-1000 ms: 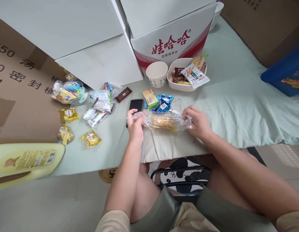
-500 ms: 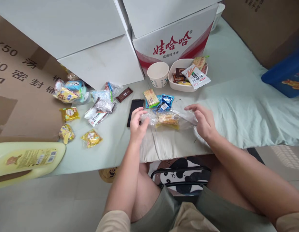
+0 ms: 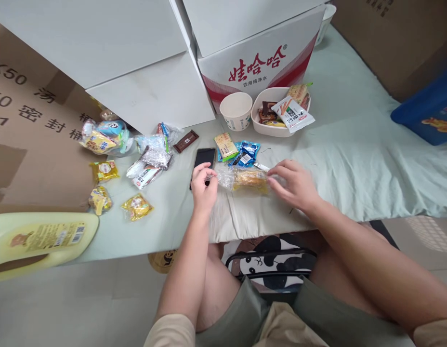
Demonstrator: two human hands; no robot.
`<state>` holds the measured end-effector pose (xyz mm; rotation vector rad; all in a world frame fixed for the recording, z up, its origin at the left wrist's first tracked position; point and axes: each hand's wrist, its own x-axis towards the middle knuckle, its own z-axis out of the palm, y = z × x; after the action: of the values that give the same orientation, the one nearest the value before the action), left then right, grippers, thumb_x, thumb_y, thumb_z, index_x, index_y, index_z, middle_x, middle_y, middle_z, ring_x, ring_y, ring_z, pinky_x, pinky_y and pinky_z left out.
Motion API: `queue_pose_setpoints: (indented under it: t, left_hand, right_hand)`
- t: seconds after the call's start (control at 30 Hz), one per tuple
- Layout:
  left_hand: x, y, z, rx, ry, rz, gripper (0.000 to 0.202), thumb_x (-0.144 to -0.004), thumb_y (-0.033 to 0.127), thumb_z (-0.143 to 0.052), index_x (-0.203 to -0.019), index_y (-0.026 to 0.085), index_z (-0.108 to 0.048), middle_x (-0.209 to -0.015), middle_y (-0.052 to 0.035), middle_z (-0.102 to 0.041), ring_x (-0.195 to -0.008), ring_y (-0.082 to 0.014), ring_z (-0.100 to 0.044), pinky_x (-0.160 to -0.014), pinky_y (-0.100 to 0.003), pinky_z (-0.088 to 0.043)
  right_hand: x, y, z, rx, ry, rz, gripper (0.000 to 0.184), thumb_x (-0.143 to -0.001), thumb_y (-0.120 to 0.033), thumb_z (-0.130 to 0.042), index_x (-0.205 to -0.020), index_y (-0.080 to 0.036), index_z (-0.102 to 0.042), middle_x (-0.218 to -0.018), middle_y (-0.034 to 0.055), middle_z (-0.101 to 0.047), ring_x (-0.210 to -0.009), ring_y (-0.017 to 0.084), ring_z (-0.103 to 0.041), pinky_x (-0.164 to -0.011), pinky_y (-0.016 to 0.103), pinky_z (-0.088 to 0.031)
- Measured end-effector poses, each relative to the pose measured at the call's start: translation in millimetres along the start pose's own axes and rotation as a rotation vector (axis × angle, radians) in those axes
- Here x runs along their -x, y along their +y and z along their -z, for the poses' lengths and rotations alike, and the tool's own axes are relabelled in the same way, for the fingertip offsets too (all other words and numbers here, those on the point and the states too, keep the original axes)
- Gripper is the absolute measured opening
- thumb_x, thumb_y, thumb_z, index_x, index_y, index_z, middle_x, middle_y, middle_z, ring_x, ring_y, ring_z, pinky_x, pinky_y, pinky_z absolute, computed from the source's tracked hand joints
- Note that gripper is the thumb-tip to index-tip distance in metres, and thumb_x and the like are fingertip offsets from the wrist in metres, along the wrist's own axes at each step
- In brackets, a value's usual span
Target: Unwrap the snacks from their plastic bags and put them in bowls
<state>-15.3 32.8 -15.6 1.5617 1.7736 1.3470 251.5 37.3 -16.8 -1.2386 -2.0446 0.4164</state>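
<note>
A clear plastic bag [image 3: 225, 177] with a golden-yellow wrapped snack [image 3: 250, 178] inside lies on the cloth in front of me. My left hand [image 3: 204, 185] is closed, pinching the bag's left end, partly over a dark phone [image 3: 205, 158]. My right hand [image 3: 294, 185] has its fingers apart, with thumb and forefinger at the right end of the bag. Just behind the bag are blue packets [image 3: 247, 153], a cracker packet [image 3: 226, 146] and a small white stick-like thing [image 3: 261, 167] close to my right fingertips.
A paper cup [image 3: 236, 112] and a white bowl of snacks [image 3: 258, 126] stand behind, against a printed carton [image 3: 259, 67]. Leftward lie a chocolate bar [image 3: 186, 141], several snack packets [image 3: 137, 207] and a pale yellow jug [image 3: 46, 241]. A blue container [image 3: 426, 111] is far right.
My right hand has moved left, closer to the snack. The clear film stretched out towards it no longer shows at the right. My left hand has shifted only slightly.
</note>
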Motion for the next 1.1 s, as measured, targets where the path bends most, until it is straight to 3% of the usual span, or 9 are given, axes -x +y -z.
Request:
queue_pose_setpoints:
  t: [0.1,0.2,0.3,0.4,0.47,0.53,0.73,0.93,1.1]
  left_hand:
    - [-0.2,0.3,-1.9,0.007,0.024,0.016,0.009,-0.077,0.017,-0.056,-0.082,0.02,-0.062,-0.117,-0.0088,-0.061,-0.103,-0.0214,-0.062,-0.084,-0.033,-0.05]
    - [0.5,5.4,-3.4,-0.076,0.116,0.029,0.03,-0.077,0.021,-0.062,-0.107,0.023,-0.06,-0.124,-0.0106,-0.056,-0.119,-0.0232,-0.056,-0.093,-0.034,-0.05]
    - [3.1,16.7,-1.5,-0.282,0.177,0.114,0.053,-0.076,0.031,-0.071,-0.126,0.023,-0.052,-0.126,-0.0139,-0.055,-0.119,-0.0276,-0.056,-0.097,-0.04,-0.048]
    - [7.7,26.3,1.0,-0.444,0.087,0.206,0.053,-0.083,0.045,-0.066,-0.129,0.023,-0.051,-0.096,-0.0087,-0.063,-0.1,-0.0308,-0.064,-0.091,-0.046,-0.049]
    - [11.1,26.8,-0.5,-0.458,0.007,0.187,0.05,-0.086,0.048,-0.063,-0.128,0.024,-0.052,-0.077,-0.0025,-0.061,-0.085,-0.0287,-0.067,-0.086,-0.045,-0.05]
    - [13.7,22.2,-5.7,-0.379,-0.034,0.094,0.052,-0.084,0.044,-0.067,-0.129,0.025,-0.05,-0.08,-0.0016,-0.064,-0.081,-0.0254,-0.067,-0.084,-0.042,-0.052]
    - [20.0,12.6,-31.1,-0.13,-0.14,-0.268,0.06,-0.085,0.03,-0.063,-0.138,0.023,-0.037,-0.127,-0.0135,-0.065,-0.119,-0.0244,-0.064,-0.101,-0.042,-0.051]
    - [36.4,34.1,-49.5,-0.37,-0.498,-0.551,0.076,-0.073,0.041,-0.079,-0.138,0.02,-0.047,-0.138,-0.0152,-0.06,-0.143,-0.0359,-0.044,-0.121,-0.056,-0.029]
    - [36.9,36.0,-61.6,-0.312,-0.429,-0.52,0.044,-0.077,0.041,-0.075,-0.112,0.019,-0.063,-0.116,-0.0122,-0.067,-0.132,-0.0328,-0.054,-0.113,-0.047,-0.041]
  right_hand:
    - [-0.8,-0.4,10.1,0.033,0.09,-0.141,0.039,-0.1,-0.034,-0.035,-0.095,-0.021,-0.071,-0.093,0.0097,-0.066,-0.091,0.025,-0.062,-0.083,0.038,-0.046]
    - [-0.4,3.9,21.6,0.197,0.121,-0.318,0.037,-0.097,-0.034,-0.037,-0.102,-0.019,-0.072,-0.096,0.0116,-0.067,-0.092,0.027,-0.062,-0.08,0.038,-0.045]
    - [2.2,7.5,34.2,0.317,0.028,-0.502,0.04,-0.097,-0.036,-0.036,-0.11,-0.02,-0.071,-0.099,0.0127,-0.069,-0.092,0.028,-0.063,-0.072,0.035,-0.042]
    - [6.4,9.7,42.5,0.35,-0.146,-0.603,0.046,-0.101,-0.038,-0.029,-0.12,-0.022,-0.068,-0.104,0.0122,-0.072,-0.094,0.029,-0.064,-0.07,0.035,-0.041]
    - [9.2,11.7,43.3,0.388,-0.258,-0.582,0.044,-0.099,-0.038,-0.034,-0.127,-0.022,-0.064,-0.108,0.0125,-0.072,-0.097,0.03,-0.064,-0.072,0.036,-0.043]
    - [11.1,13.9,40.8,0.431,-0.315,-0.524,0.044,-0.095,-0.036,-0.043,-0.13,-0.02,-0.063,-0.109,0.0138,-0.071,-0.099,0.031,-0.064,-0.074,0.037,-0.045]
    - [10.8,11.0,27.2,0.423,-0.327,-0.361,0.045,-0.091,-0.033,-0.049,-0.133,-0.019,-0.062,-0.112,0.0145,-0.067,-0.103,0.032,-0.063,-0.082,0.039,-0.047]
    - [7.3,2.9,16.9,0.394,-0.42,-0.278,0.043,-0.09,-0.033,-0.054,-0.129,-0.016,-0.061,-0.113,0.0154,-0.068,-0.1,0.031,-0.064,-0.082,0.037,-0.046]
    - [4.2,6.0,25.7,0.361,-0.433,-0.344,0.038,-0.086,-0.03,-0.055,-0.119,-0.015,-0.066,-0.107,0.0158,-0.068,-0.09,0.029,-0.065,-0.074,0.035,-0.045]
